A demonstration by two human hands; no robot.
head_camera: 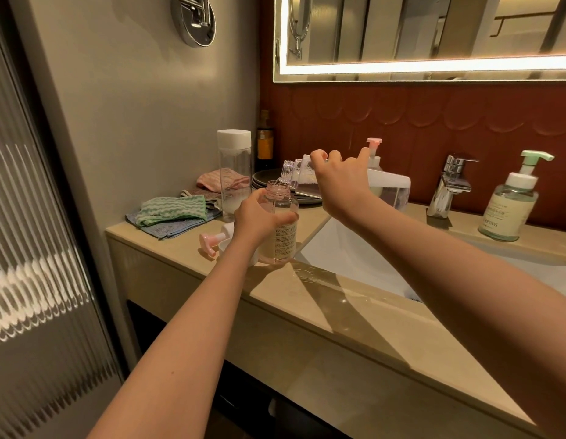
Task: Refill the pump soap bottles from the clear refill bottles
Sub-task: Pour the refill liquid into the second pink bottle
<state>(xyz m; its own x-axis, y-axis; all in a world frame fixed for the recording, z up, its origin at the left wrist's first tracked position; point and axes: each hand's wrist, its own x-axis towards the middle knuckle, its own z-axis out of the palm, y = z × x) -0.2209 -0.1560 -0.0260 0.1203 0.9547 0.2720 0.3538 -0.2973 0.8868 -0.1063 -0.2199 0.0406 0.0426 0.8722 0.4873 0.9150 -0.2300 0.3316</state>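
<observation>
My left hand grips an open pink soap bottle that stands upright on the counter. Just above it, my right hand holds a clear refill bottle tipped on its side, its open mouth over the soap bottle's neck. A thin clear stream runs from one into the other. The pink pump head lies on the counter left of my left wrist. A second clear refill bottle with a white cap stands upright behind it, with a little liquid at the bottom.
Folded cloths lie at the counter's left end, with dark plates behind them. The white sink and chrome tap are to the right. A green-pump bottle and a pink-pump bottle stand along the back.
</observation>
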